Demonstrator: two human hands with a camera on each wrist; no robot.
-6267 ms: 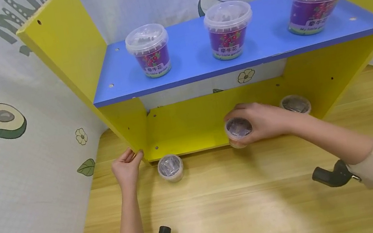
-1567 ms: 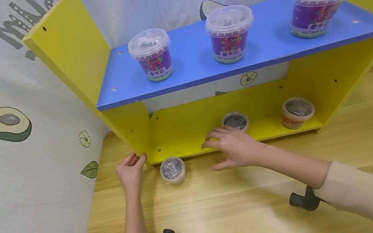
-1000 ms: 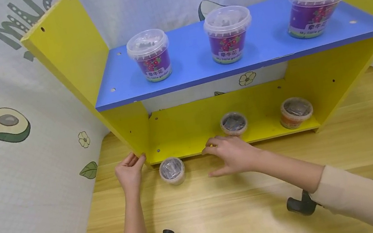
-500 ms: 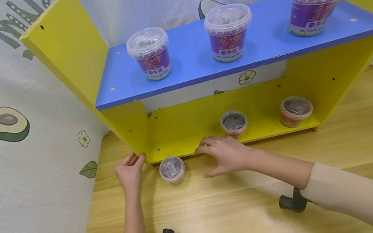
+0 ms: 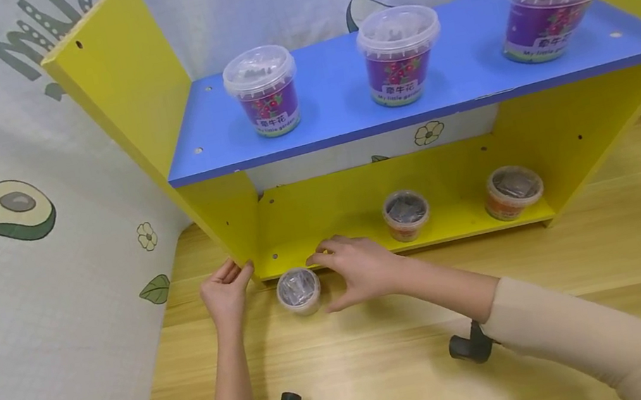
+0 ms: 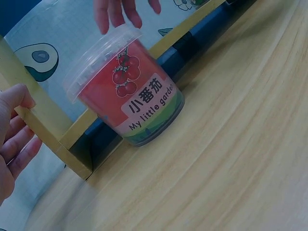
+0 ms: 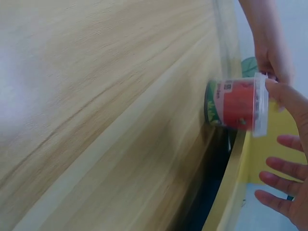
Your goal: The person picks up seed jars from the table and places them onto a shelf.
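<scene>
A small plastic tub (image 5: 299,291) with a clear lid stands on the table, against the front of the yellow shelf unit at its left end. In the left wrist view the tub (image 6: 130,103) shows a red label with tomatoes. Just right of it is my right hand (image 5: 361,268), thumb and fingers spread apart, holding nothing. The right wrist view has these fingers (image 7: 284,168) near the tub's lid; contact cannot be told. My left hand (image 5: 227,298) pinches the front edge of the unit's left side panel (image 5: 230,234) near its foot.
On the yellow bottom board (image 5: 324,221) stand a middle tub (image 5: 406,217) and a right tub (image 5: 512,193). Above, the blue shelf (image 5: 334,97) bears three purple-labelled tubs, such as the middle one (image 5: 399,61). A patterned cloth (image 5: 57,311) hangs behind and at left.
My right hand gripped the middle tub earlier. It let go, leaving it on the bottom board, and moved left to beside the tub on the table. My left hand stayed at the panel.
</scene>
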